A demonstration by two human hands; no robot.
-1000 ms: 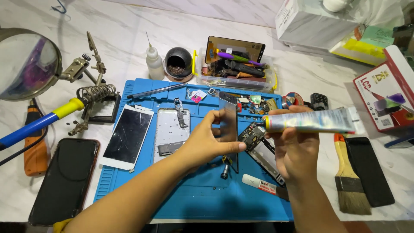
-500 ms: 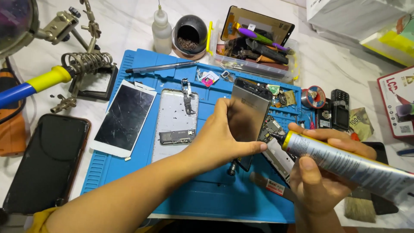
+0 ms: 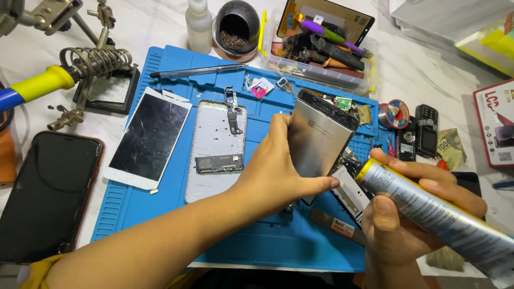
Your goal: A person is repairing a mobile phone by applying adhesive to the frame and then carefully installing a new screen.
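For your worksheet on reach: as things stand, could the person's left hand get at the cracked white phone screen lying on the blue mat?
Probably not at once: the left hand is holding up a metal-backed panel. The cracked white screen lies uncovered just beside that forearm.

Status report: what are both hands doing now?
Left hand holds metal phone panel upright. Right hand grips glue tube, nozzle at panel's lower edge. Nothing between them.
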